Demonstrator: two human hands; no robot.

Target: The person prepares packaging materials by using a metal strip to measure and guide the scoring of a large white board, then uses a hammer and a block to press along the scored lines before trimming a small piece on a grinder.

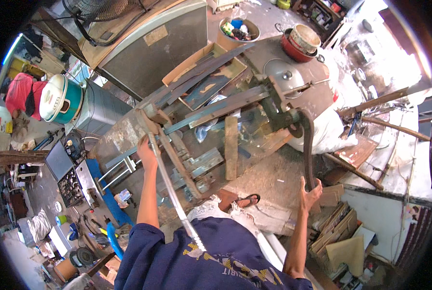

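Observation:
My left hand (147, 153) is closed at the upper end of a long, shiny metal bar (170, 186). That bar slants down from a rusty metal frame (146, 118) toward my shirt. On the right, my right hand (312, 194) grips the lower end of a thick, curved metal lever (309, 150). The lever joins a heavy dark metal mechanism (276, 108) at the right end of a long steel beam (220, 110). A wooden strip (231, 147) and flat metal pieces (206, 163) lie on the worktable below the beam.
Behind the beam sits a cardboard tray (208, 89) with dark metal strips. A pot lid (284, 75) and a red pot (298, 46) stand at the far right. Stacked boards (339, 229) are near my right arm; an open toolbox (70, 181) lies left.

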